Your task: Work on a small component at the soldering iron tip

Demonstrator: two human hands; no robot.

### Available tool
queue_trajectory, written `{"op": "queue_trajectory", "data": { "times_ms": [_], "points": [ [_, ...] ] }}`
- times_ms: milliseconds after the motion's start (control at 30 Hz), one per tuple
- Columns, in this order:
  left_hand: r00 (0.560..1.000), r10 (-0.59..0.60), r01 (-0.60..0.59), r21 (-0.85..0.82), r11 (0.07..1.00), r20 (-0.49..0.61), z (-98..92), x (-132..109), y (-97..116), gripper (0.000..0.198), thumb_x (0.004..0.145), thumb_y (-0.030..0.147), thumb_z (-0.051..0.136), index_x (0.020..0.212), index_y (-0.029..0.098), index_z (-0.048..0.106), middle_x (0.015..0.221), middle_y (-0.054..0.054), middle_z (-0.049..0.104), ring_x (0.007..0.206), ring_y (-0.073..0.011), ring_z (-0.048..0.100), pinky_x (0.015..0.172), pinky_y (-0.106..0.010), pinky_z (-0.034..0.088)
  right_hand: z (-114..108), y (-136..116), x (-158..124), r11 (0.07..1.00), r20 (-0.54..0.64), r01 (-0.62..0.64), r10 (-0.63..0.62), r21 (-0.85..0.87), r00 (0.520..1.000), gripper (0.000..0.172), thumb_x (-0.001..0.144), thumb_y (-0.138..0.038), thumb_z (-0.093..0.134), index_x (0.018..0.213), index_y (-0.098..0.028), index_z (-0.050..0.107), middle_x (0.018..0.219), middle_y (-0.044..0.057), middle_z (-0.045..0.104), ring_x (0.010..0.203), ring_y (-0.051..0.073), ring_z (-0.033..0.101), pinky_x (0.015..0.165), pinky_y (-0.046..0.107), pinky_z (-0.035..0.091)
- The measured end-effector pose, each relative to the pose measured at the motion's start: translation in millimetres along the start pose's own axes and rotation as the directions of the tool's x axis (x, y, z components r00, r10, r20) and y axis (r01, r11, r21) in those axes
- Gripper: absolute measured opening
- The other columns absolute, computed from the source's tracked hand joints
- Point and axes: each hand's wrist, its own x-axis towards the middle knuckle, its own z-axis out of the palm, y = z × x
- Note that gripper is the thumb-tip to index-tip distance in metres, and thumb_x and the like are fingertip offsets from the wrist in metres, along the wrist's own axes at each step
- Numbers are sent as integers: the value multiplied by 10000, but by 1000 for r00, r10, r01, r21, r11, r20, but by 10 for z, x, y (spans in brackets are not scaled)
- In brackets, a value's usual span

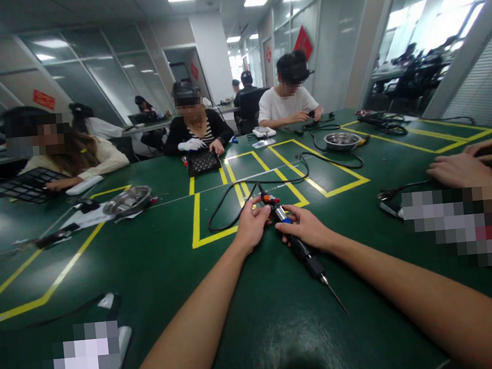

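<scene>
An electric screwdriver (302, 249) lies slantwise in front of me, its long thin bit pointing toward me and to the right. My right hand (305, 225) is wrapped round its body near the blue band. At the cord end, my left hand (253, 225) pinches the tool near its orange and red parts; the fingertips are partly hidden there. From that end a black cord (216, 210) loops away over the table to the left and back.
The green table (173, 288) bears yellow tape outlines (195, 223). Metal bowls stand at left (127, 202) and at back right (342, 140). Co-workers sit across the table, one holding a black tray (203, 161). Another person's hands (464, 171) rest at right.
</scene>
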Motion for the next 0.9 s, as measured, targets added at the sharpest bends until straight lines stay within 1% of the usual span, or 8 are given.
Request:
{"op": "queue_trajectory", "data": {
  "times_ms": [67, 133, 233, 300, 400, 533, 733, 900],
  "points": [
    [997, 71, -67, 101, 993, -34, -2, 0, -9, 562, 861, 456, 713, 1306, 172, 521, 1017, -95, 706, 819, -185, 699, 701, -305, 572, 3, 31, 9, 1000, -16, 16, -16, -14, 1000, 724, 831, -331, 759, 1432, -138, 406, 721, -1, 677, 558, 163, 659, 491, 257, 543],
    [979, 191, -167, 256, 952, -72, -16, -10, 6, 536, 874, 452, 695, 1313, 187, 539, 1017, -79, 672, 785, -168, 669, 687, -299, 559, 4, 58, 14, 999, -23, 29, -30, -30, 999, 738, 820, -331, 770, 1436, -145, 408, 758, 7, 680, 581, 169, 670, 504, 266, 549],
    [917, 395, -308, 529, 791, -57, -45, -40, 67, 438, 912, 390, 654, 1305, 207, 593, 1019, -66, 626, 775, -157, 609, 751, -321, 539, -1, 80, 18, 999, -9, 33, -33, -26, 999, 783, 801, -337, 789, 1456, -157, 399, 810, 14, 676, 613, 178, 685, 528, 282, 562],
    [886, 463, -362, 623, 694, 0, -57, -61, 105, 392, 949, 339, 596, 1322, 220, 604, 1030, -66, 601, 803, -163, 595, 815, -342, 528, -5, 84, 21, 999, 5, 29, -29, -13, 1000, 813, 794, -346, 794, 1472, -163, 385, 820, 10, 669, 615, 177, 685, 542, 290, 566],
    [876, 479, -404, 637, 656, 61, -60, -69, 117, 368, 986, 295, 521, 1339, 237, 605, 1078, -75, 580, 862, -174, 606, 874, -357, 519, 0, 83, 20, 998, -6, 42, -42, -48, 999, 813, 793, -349, 793, 1473, -160, 390, 839, 14, 669, 612, 172, 682, 551, 291, 561],
    [873, 486, -412, 606, 680, 48, -53, -47, 80, 286, 990, 293, 504, 1221, 209, 651, 1115, -94, 579, 912, -189, 615, 844, -334, 534, 18, 75, 18, 994, -32, 57, -60, -94, 998, 786, 793, -332, 790, 1453, -150, 403, 872, 32, 689, 611, 169, 685, 547, 286, 551],
    [897, 441, -359, 547, 756, -22, -21, -25, 28, 200, 987, 280, 496, 1130, 175, 589, 1086, -89, 589, 771, -154, 622, 705, -298, 543, 14, 78, 34, 997, -62, 43, -48, -70, 997, 757, 787, -341, 796, 1421, -151, 428, 824, 19, 694, 588, 165, 678, 523, 277, 545],
    [927, 373, -290, 535, 793, -51, -10, -17, -24, 205, 994, 300, 488, 1146, 173, 541, 1046, -86, 621, 708, -154, 642, 707, -330, 543, 23, 76, 40, 997, -90, 39, -45, -67, 995, 730, 796, -320, 787, 1411, -146, 434, 829, 19, 691, 580, 163, 680, 500, 268, 540]
  ]
}}
